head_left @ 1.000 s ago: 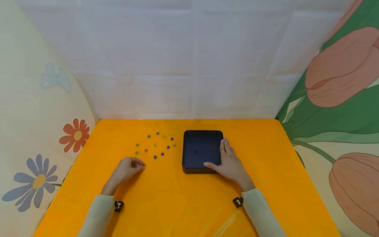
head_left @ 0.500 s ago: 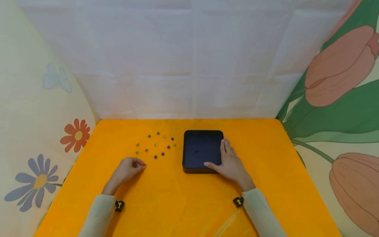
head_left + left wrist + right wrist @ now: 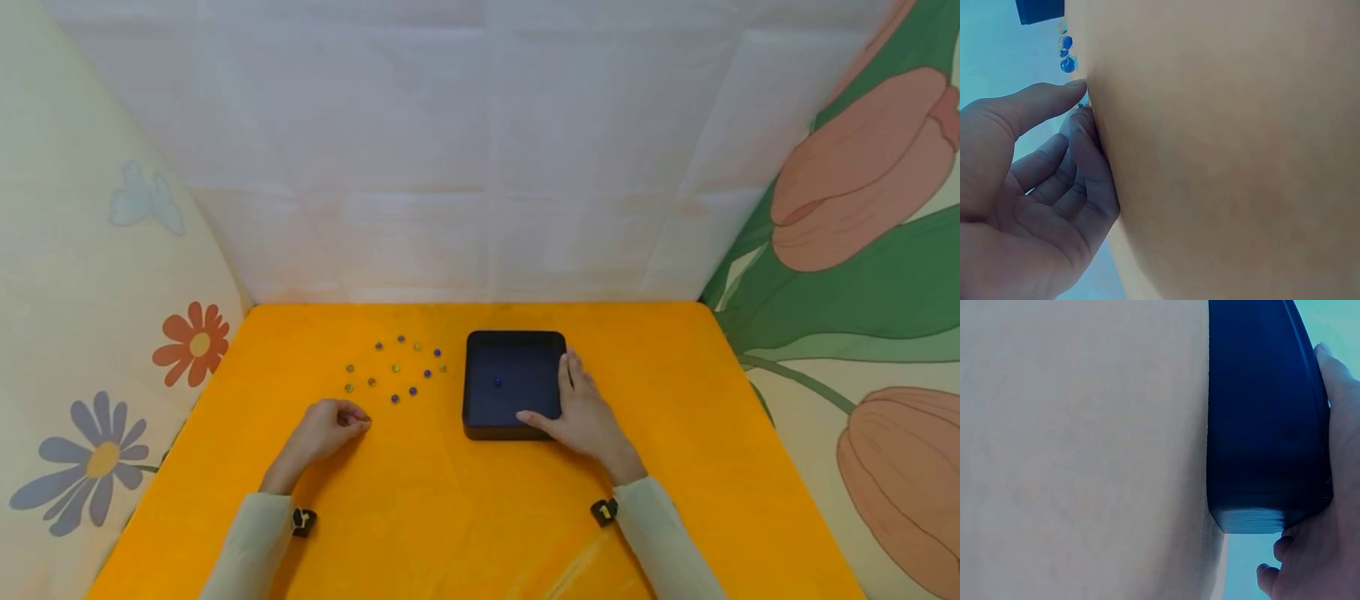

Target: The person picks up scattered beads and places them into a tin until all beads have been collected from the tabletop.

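Between thumb and fingertips, my left hand (image 3: 322, 432) pinches a small glass marble (image 3: 367, 420) low over the table; the fingers mostly hide it in the left wrist view. Several blue and yellowish marbles (image 3: 395, 399) lie loose beyond that hand. To their right is a black square tray (image 3: 501, 432) with one blue marble (image 3: 498, 382) inside. My right hand (image 3: 588, 419) rests against the tray's right side, fingers extended along the wall and thumb reaching over the near right corner. The right wrist view shows this hand touching the dark tray wall (image 3: 1266, 412).
An orange cloth covers the table (image 3: 450, 517). A white sheet (image 3: 480, 167) hangs behind it. Flower-printed cloths (image 3: 847, 333) stand at both sides. A black band (image 3: 303, 522) is on each wrist.
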`<state>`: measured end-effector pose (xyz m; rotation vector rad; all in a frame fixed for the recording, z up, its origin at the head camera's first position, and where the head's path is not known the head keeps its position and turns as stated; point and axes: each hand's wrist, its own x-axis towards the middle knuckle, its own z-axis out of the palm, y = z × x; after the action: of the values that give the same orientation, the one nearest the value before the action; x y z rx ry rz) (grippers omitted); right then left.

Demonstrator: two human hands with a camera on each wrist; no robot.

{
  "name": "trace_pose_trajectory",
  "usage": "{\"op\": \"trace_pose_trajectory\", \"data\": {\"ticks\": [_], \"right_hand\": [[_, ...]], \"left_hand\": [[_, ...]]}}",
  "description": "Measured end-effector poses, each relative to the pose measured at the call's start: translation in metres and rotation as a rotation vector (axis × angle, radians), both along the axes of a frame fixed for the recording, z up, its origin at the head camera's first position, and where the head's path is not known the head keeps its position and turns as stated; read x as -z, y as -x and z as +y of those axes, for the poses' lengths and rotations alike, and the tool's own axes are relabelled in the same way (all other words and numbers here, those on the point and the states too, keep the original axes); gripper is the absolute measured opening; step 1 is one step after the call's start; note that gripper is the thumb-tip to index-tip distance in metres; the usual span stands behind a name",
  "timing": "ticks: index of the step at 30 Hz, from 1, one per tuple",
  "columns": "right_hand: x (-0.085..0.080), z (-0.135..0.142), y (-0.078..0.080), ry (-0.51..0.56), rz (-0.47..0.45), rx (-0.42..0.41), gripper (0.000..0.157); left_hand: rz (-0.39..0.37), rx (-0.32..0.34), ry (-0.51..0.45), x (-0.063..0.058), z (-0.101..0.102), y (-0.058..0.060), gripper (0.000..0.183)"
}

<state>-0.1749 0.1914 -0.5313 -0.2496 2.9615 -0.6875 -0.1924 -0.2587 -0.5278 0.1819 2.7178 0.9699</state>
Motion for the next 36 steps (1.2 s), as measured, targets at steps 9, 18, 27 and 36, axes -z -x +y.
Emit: {"op": "trace_pose_trajectory", "data": {"ticks": [9, 18, 27, 36], "right_hand": [[0.001, 0.001, 0.0, 0.006, 0.0, -0.002, 0.131], [0.002, 0.001, 0.0, 0.018, 0.001, -0.006, 0.131], [0.002, 0.001, -0.001, 0.027, -0.002, -0.001, 0.132], [0.003, 0.001, 0.001, 0.027, 0.003, 0.001, 0.132]], "left_hand": [[0.017, 0.012, 0.001, -0.001, 0.002, 0.0, 0.013], [0.001, 0.001, -0.013, 0.0, 0.004, 0.0, 0.015], [-0.024, -0.029, -0.021, -0.006, 0.011, 0.0, 0.021], [-0.006, -0.02, -0.038, -0.008, 0.016, 0.004, 0.024]]}}
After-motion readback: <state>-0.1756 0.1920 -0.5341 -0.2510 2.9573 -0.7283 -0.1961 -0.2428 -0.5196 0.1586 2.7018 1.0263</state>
